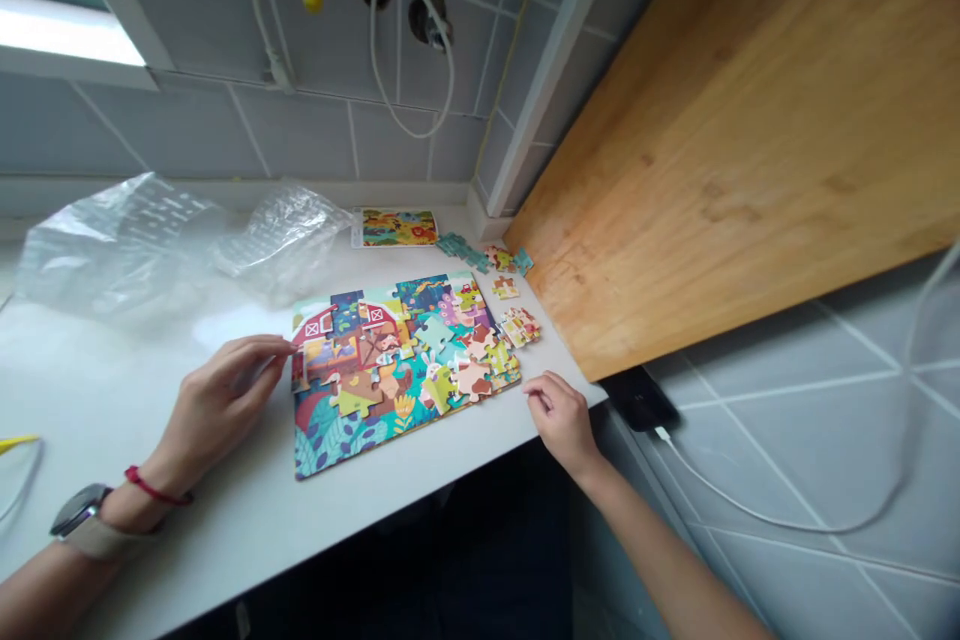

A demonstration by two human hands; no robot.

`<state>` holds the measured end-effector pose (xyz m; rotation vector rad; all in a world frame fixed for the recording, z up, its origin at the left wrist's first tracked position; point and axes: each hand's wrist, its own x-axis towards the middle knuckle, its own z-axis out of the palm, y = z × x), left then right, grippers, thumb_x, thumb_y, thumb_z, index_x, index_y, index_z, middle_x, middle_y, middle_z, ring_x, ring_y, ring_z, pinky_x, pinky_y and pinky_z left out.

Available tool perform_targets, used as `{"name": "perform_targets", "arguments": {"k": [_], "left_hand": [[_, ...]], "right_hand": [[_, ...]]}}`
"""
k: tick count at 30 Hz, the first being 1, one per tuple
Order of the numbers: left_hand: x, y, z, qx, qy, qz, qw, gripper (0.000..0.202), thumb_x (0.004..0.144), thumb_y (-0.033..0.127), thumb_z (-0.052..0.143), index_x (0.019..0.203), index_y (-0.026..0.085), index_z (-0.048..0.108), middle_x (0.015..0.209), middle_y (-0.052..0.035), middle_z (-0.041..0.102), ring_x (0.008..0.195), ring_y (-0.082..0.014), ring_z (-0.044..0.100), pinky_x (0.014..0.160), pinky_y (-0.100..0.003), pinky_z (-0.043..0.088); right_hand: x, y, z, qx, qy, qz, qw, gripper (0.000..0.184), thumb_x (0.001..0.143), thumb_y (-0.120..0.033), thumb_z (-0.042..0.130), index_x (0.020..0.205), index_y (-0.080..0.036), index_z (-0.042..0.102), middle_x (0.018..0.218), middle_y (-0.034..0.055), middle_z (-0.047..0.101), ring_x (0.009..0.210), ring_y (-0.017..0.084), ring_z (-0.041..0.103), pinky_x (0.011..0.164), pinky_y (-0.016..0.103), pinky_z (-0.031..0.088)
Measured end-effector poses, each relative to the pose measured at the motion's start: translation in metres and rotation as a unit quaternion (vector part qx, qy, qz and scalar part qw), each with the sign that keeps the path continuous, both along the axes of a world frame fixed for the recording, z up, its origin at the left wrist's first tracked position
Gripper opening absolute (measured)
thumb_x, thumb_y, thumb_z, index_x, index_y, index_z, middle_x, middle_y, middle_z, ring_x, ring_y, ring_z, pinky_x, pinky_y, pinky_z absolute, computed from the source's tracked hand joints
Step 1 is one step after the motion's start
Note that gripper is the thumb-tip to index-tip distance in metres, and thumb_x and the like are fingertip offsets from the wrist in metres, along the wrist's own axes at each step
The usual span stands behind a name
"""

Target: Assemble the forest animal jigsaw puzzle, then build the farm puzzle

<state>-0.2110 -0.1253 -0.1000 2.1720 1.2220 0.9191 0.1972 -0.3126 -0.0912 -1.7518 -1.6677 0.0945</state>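
Note:
A colourful farm jigsaw puzzle board (345,432) lies on the white countertop, with loose and fitted pieces over its picture. My left hand (225,395) reaches to the board's left edge, its thumb and fingertips closed at a small dark red puzzle piece (301,368) by the barn. Just off the right edge, my right hand (561,420) is curled, and no piece shows in it. A yellow-green puzzle piece (356,394) rests on the lower left of the picture. Overlapping brown and white pieces (474,378) lie on its right side.
Beyond the board lie crumpled clear plastic bags (127,240), a small animal picture card (397,228) and teal pieces (461,249). More pieces (519,326) sit by the right edge. A wooden panel (720,150) slants on the right, above a black phone (641,400) on a cable.

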Motion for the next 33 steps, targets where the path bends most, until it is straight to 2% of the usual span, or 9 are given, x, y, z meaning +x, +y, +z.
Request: {"name": "perform_targets", "arguments": {"k": [3, 7, 11, 13, 17, 23, 27, 29, 33], "left_hand": [[0.001, 0.0, 0.001, -0.004, 0.015, -0.006, 1.0, 0.012, 0.1, 0.036, 0.06, 0.106, 0.032, 0.07, 0.116, 0.0025, 0.075, 0.11, -0.0251, 0.072, 0.103, -0.043, 0.06], [0.003, 0.003, 0.0, -0.017, 0.018, -0.024, 0.999, 0.019, 0.102, 0.041, 0.057, 0.11, 0.03, 0.071, 0.126, -0.0025, 0.072, 0.12, -0.028, 0.069, 0.107, -0.043, 0.056], [0.004, 0.006, -0.008, -0.009, 0.056, -0.017, 0.998, 0.028, 0.103, 0.046, 0.055, 0.118, 0.027, 0.07, 0.133, -0.0079, 0.067, 0.124, -0.0295, 0.066, 0.107, -0.044, 0.055], [0.004, 0.008, -0.013, 0.022, 0.058, 0.007, 0.998, 0.036, 0.101, 0.054, 0.055, 0.112, 0.024, 0.072, 0.128, -0.0101, 0.069, 0.118, -0.0299, 0.069, 0.101, -0.042, 0.058], [0.008, 0.01, -0.018, 0.019, 0.062, 0.039, 0.997, 0.044, 0.098, 0.06, 0.056, 0.112, 0.021, 0.072, 0.126, -0.0115, 0.071, 0.115, -0.0289, 0.07, 0.098, -0.04, 0.058], [0.013, 0.013, -0.011, -0.053, 0.034, 0.075, 0.995, 0.052, 0.094, 0.064, 0.059, 0.115, 0.018, 0.072, 0.132, -0.0146, 0.07, 0.126, -0.0332, 0.065, 0.098, -0.043, 0.058], [0.029, 0.014, 0.002, -0.039, -0.025, 0.142, 0.989, 0.05, 0.092, 0.063, 0.061, 0.106, 0.016, 0.07, 0.118, -0.0158, 0.075, 0.115, -0.0325, 0.071, 0.097, -0.046, 0.059], [0.052, 0.016, 0.013, -0.032, -0.035, 0.11, 0.993, 0.046, 0.094, 0.059, 0.061, 0.112, 0.017, 0.067, 0.115, -0.0147, 0.076, 0.11, -0.0297, 0.072, 0.09, -0.043, 0.061], [0.128, 0.04, 0.038, -0.03, 0.056, -0.072, 0.995, 0.064, 0.098, 0.051, 0.063, 0.151, 0.024, 0.041, 0.136, -0.0144, 0.067, 0.124, -0.0256, 0.067, 0.093, -0.039, 0.062]], "right_hand": [[0.021, 0.007, -0.003, 0.008, -0.006, 0.026, 1.0, 0.03, 0.084, 0.0, 0.048, 0.078, -0.023, 0.066, 0.071, 0.001, 0.065, 0.069, 0.019, 0.061, 0.065, 0.03, 0.05], [0.041, 0.02, -0.003, 0.021, 0.001, 0.083, 0.996, 0.033, 0.081, 0.003, 0.046, 0.073, -0.024, 0.063, 0.068, 0.0009, 0.065, 0.074, 0.021, 0.059, 0.065, 0.031, 0.048], [0.047, 0.027, -0.008, 0.048, 0.018, 0.142, 0.988, 0.037, 0.077, 0.009, 0.043, 0.07, -0.024, 0.059, 0.066, 0.0005, 0.061, 0.075, 0.021, 0.055, 0.064, 0.031, 0.045], [0.048, 0.028, -0.012, 0.061, 0.025, 0.164, 0.984, 0.037, 0.075, 0.01, 0.043, 0.069, -0.023, 0.057, 0.065, 0.0002, 0.059, 0.073, 0.021, 0.053, 0.064, 0.03, 0.043], [0.047, 0.025, -0.02, 0.072, 0.04, 0.161, 0.983, 0.033, 0.081, 0.008, 0.046, 0.073, -0.022, 0.055, 0.067, 0.0007, 0.057, 0.073, 0.02, 0.053, 0.065, 0.03, 0.042], [0.046, 0.025, -0.023, 0.049, 0.027, 0.167, 0.984, 0.028, 0.091, 0.001, 0.049, 0.078, -0.021, 0.06, 0.074, 0.0032, 0.06, 0.078, 0.021, 0.058, 0.069, 0.032, 0.045], [0.047, 0.026, -0.021, 0.047, 0.049, 0.163, 0.984, 0.027, 0.091, 0.001, 0.049, 0.082, -0.02, 0.064, 0.076, 0.0036, 0.064, 0.079, 0.021, 0.061, 0.071, 0.032, 0.047], [0.047, 0.026, -0.021, 0.042, 0.056, 0.163, 0.984, 0.026, 0.091, 0.001, 0.051, 0.082, -0.02, 0.065, 0.077, 0.0035, 0.065, 0.079, 0.021, 0.062, 0.071, 0.032, 0.048], [0.048, 0.026, -0.021, 0.038, 0.05, 0.166, 0.984, 0.026, 0.092, -0.001, 0.051, 0.081, -0.02, 0.065, 0.075, 0.0033, 0.066, 0.078, 0.021, 0.063, 0.07, 0.032, 0.047]]}}
